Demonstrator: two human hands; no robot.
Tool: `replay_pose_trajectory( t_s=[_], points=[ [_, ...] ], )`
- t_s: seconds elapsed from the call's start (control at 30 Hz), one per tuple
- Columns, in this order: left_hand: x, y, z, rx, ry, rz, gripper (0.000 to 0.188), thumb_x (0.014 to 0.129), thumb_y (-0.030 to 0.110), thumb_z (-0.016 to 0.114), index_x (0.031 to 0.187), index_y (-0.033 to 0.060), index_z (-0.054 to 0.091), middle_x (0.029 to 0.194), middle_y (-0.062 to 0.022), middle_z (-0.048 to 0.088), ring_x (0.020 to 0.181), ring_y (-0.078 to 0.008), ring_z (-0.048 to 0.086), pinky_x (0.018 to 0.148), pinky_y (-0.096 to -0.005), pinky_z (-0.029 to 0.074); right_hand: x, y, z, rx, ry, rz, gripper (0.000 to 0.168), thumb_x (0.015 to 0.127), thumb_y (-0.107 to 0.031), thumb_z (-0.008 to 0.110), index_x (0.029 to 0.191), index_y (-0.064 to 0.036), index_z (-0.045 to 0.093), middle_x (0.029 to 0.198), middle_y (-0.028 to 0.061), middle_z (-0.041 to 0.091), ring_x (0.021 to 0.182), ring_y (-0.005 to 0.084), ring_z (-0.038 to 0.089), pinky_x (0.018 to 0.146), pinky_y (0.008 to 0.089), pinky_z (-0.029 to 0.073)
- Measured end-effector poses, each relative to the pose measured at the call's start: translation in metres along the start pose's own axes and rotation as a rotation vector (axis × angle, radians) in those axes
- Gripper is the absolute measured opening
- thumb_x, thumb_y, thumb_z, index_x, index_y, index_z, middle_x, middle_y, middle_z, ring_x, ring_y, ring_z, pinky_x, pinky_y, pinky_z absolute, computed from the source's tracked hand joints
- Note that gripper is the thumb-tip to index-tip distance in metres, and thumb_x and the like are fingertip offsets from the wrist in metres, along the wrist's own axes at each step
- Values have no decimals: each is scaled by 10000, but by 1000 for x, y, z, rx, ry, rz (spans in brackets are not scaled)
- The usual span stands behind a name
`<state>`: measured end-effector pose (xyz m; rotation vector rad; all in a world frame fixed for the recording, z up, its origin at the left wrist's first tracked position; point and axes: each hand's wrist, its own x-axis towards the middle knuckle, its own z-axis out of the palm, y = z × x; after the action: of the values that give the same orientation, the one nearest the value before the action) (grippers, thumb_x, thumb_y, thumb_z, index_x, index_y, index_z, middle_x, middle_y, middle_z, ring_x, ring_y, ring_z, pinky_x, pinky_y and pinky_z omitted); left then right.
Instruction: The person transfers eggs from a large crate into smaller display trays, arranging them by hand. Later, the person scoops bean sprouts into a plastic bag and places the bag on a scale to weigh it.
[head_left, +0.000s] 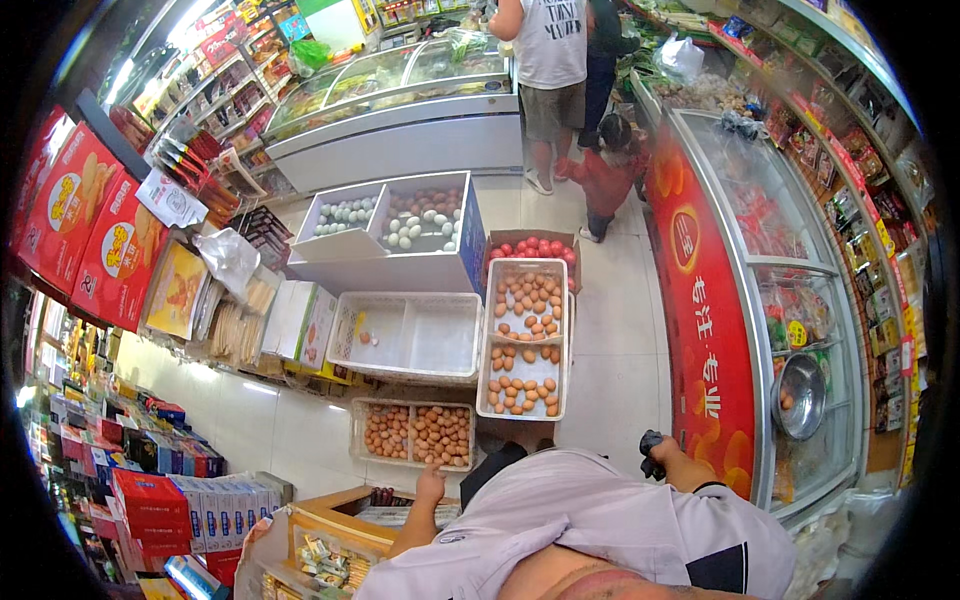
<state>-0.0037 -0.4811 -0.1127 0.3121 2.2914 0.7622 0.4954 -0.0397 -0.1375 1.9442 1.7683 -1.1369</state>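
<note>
My left hand (430, 484) hangs low beside the near rim of a white plastic crate (358, 452) full of brown eggs (442, 435). Its fingers are too small to make out well, and I see nothing in it. Off to the right, next to the red-sided chest freezer (701, 330), my right hand (664, 451) grips a crumpled black bag or cloth (649, 450). Ahead stands another white crate (482, 379) with brown eggs in two compartments. Left of it is a white crate (405, 367) with an egg and shell pieces in its left half.
A divided box (367, 268) holds pale and brown eggs. Red eggs (534, 246) fill a carton behind the egg crate. A metal bowl (801, 397) with eggs rests on the freezer. Farther off, an adult (553, 67) and a child in red (604, 176) stand by a display cooler (405, 142).
</note>
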Motion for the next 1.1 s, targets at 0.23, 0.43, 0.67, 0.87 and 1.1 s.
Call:
replay_pose_trajectory(
  t_s=[0.23,0.43,0.67,0.87,1.1],
  points=[
    [-10,-106,-29,57,0,-157,374,847,208,611,1144,-2,698,1071,-238,710,1034,-373,676,928,-404,523,-18,-28,-1,31,-29,-142,425,731,-229,712,1077,16,694,963,165,722,881,248,698,795,380,553],
    [5,-114,-6,-54,85,-54,354,844,224,616,1080,-19,718,1050,-250,710,1037,-367,678,946,-395,518,-15,-88,13,73,-2,-375,355,737,-216,722,1029,-18,684,916,180,725,860,282,713,785,386,561],
    [30,-88,-15,-32,-47,-25,398,867,266,640,1156,-3,687,1055,-244,708,1037,-360,678,909,-412,522,-40,-152,10,131,63,-343,398,661,-69,686,1058,-50,680,957,113,728,881,258,700,808,380,558],
    [54,-74,-59,-174,-7,-88,361,895,265,624,1169,39,687,1051,-228,710,1003,-396,668,902,-443,516,-67,-170,27,147,26,-254,383,698,-100,690,1076,-35,672,963,131,724,863,263,702,780,400,564],
    [66,-140,-91,453,-91,161,285,899,253,558,958,50,749,1031,-207,715,988,-370,675,898,-450,527,-127,-197,27,27,78,-274,467,733,-155,685,1181,-35,633,1026,189,717,967,314,703,869,402,544]
  ],
)
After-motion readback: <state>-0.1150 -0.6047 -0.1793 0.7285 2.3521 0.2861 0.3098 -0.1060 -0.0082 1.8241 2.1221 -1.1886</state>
